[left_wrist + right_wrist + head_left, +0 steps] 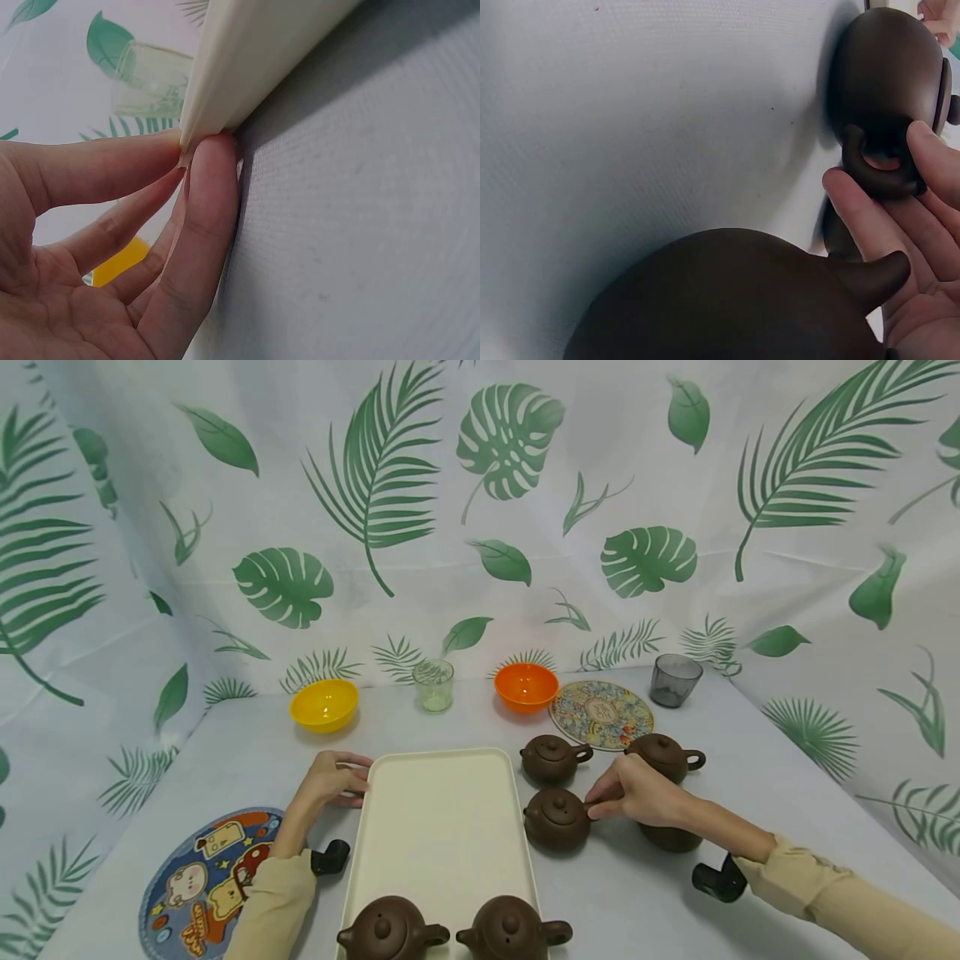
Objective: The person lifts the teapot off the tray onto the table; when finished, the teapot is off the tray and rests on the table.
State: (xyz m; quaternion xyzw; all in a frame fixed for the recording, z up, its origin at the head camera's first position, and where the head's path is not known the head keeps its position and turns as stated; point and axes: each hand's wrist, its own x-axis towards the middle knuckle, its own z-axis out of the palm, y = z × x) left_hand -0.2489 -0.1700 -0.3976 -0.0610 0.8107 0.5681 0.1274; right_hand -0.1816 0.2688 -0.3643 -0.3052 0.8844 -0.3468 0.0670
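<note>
My left hand [335, 781] pinches the left rim of a cream rectangular tray [442, 827]; the left wrist view shows the thumb and a finger [214, 176] meeting at its edge. To the right of the tray, my right hand [637, 793] holds the handle of a dark brown teapot [557, 820], which stands upright on the table. In the right wrist view, thumb and fingers are around that handle [881, 180]. Two more brown teapots, one on the left [390, 931] and one on the right [510, 931], sit at the tray's near end.
Behind the held teapot stands another teapot [551, 758]. Further right are a teapot [660, 756] and one partly hidden under my right forearm [672, 837]. Along the back are a yellow bowl [324, 706], green glass [433, 685], orange bowl [527, 687], patterned mat [602, 716] and grey glass [675, 680].
</note>
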